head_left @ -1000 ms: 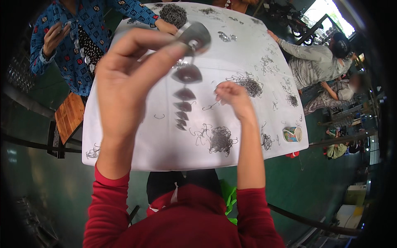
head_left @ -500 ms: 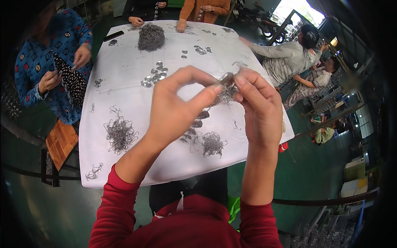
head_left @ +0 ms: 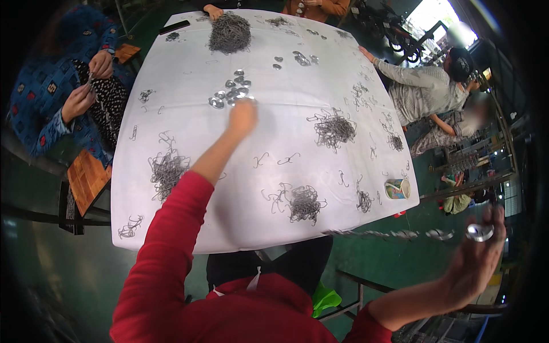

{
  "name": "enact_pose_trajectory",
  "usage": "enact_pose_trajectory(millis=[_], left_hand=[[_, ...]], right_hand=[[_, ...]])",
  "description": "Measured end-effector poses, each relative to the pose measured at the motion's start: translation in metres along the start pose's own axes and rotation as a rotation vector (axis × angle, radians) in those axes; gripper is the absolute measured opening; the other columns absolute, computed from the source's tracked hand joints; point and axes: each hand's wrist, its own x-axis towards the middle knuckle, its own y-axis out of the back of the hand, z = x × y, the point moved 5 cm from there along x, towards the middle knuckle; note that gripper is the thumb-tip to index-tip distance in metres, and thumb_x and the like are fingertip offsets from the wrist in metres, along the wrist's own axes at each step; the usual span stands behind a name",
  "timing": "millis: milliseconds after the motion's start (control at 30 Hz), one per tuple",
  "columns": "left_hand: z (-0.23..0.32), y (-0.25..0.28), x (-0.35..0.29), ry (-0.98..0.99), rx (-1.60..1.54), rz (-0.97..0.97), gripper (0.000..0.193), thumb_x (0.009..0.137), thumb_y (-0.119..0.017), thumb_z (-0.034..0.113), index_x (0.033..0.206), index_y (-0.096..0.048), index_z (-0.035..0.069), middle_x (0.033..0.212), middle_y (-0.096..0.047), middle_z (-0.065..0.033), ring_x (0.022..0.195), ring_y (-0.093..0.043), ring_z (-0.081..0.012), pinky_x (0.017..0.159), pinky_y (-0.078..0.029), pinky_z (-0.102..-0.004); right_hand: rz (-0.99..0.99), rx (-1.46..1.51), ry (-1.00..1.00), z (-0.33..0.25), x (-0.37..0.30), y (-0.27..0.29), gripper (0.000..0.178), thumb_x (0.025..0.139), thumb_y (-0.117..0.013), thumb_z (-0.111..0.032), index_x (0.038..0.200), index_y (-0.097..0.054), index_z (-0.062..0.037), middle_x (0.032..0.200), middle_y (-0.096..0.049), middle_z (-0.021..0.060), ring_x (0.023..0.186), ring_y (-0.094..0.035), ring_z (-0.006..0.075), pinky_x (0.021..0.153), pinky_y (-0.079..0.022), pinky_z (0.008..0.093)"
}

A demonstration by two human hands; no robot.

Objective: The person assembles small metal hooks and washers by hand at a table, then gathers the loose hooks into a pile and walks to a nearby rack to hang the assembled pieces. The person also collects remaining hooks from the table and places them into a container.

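My left hand [head_left: 244, 118], blurred by motion, reaches over the table to a small group of shiny round metal pieces [head_left: 230, 83]; its fingertips are at the nearest ones, and its grip is hidden. Off the table's right side, my right hand [head_left: 472, 263] is raised and holds the end of a chain of round metal pieces [head_left: 405, 234]. A bright metal piece [head_left: 479, 232] shows at its fingers. The chain stretches leftward to the table's near edge. Between my arms lie two loose wire hooks [head_left: 289, 159] and a pile of wire hooks [head_left: 305, 204].
More hook piles lie at left [head_left: 168, 170] and right [head_left: 335, 130], with a big heap [head_left: 230, 32] at the back. A paper cup [head_left: 397, 188] lies near the right corner of the white-covered table [head_left: 189, 231]. A person in blue [head_left: 54, 91] works at left; others surround the table.
My hands were together over the table's middle, handling a metal piece. They have parted: the left went forward to the round pieces, the right swung far right, pulling the chain along.
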Motion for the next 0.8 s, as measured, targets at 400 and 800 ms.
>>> enact_pose_trajectory(millis=[400, 800], left_hand=[[-0.002, -0.042, 0.033, -0.324, 0.504, -0.007, 0.017, 0.077, -0.065, 0.019, 0.084, -0.069, 0.005, 0.083, -0.066, -0.0069, 0.082, -0.062, -0.0241, 0.077, -0.049, -0.0379], [0.148, 0.067, -0.199, 0.112, -0.886, -0.716, 0.011, 0.083, -0.066, 0.010, 0.091, -0.064, 0.004, 0.096, -0.068, -0.0072, 0.089, -0.060, -0.0112, 0.082, -0.047, -0.0269]], right_hand=[[0.201, -0.269, -0.117, -0.018, -0.089, 0.064, 0.021, 0.094, -0.049, -0.010, 0.105, -0.055, 0.0060, 0.130, -0.046, 0.0170, 0.113, -0.044, 0.0264, 0.086, -0.041, 0.0358], [0.055, -0.211, -0.339, 0.051, -0.182, 0.014, 0.006, 0.077, -0.064, -0.005, 0.081, -0.061, -0.0018, 0.100, -0.047, 0.0085, 0.092, -0.048, 0.0189, 0.081, -0.040, 0.0289]])
